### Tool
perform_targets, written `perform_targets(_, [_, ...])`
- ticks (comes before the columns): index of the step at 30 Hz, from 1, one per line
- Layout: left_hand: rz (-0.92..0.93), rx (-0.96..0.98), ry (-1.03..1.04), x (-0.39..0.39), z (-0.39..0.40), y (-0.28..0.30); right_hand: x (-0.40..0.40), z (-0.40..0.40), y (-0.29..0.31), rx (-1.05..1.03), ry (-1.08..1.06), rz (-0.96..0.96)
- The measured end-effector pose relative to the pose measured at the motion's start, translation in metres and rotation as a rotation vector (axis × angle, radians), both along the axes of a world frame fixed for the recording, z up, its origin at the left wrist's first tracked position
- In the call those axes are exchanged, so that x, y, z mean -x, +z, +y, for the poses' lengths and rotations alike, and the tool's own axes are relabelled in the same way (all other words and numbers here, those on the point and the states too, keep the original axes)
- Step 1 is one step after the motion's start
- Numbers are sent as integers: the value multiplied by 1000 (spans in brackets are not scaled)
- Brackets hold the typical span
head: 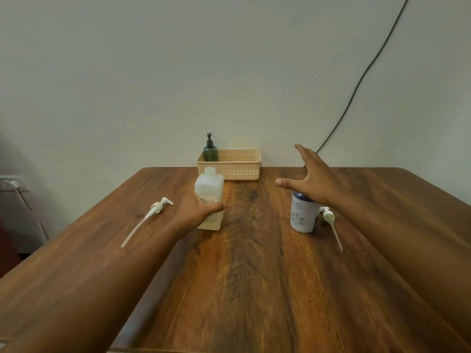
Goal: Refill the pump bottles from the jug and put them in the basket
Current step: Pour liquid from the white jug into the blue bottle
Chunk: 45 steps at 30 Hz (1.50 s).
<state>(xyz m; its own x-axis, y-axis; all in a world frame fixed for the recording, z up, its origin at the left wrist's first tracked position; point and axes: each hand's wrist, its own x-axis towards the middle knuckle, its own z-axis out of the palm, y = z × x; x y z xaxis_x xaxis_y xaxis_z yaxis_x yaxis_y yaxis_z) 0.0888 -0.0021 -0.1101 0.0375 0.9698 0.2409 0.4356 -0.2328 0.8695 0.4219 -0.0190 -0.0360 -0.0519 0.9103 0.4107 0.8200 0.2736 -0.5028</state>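
Indoors, wooden table (254,263) abuts plain wall (153,72).

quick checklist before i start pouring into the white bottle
1. White bottle uncapped: ok, its neck is open.
2. Bottle steadied: ok, left hand grips it.
3. Right hand on the patterned jug: not ok, it is open above the jug.
4. Pump heads out of the way: ok, one lies left, the other right of the jug.
5. Basket has room: ok, it holds only the green pump bottle.
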Motion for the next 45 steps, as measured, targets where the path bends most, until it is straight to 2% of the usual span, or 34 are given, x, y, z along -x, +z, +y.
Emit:
perform_targets(7, [-19, -74, -19, -50, 8, 8, -23, -4, -35, 89, -29, 311])
perform_targets(12, [-52, -115, -37, -71, 12, 10, -23, -4, -64, 133, -26, 458])
perform_targets(20, [-42, -164, -46, -81, 13, 14, -15, 1, -93, 55, -62, 703])
perform_targets(26, [-3, -205, -49, -75, 8, 27, -7, 4, -89, 38, -71, 732])
perform_targets(31, [78, -240, -79, -60, 4, 47, 8, 3, -70, 7, 10, 724])
perform_targets(45, [411, -306, -225, -32, -2, 114, 41, 4, -8, -19, 209, 500])
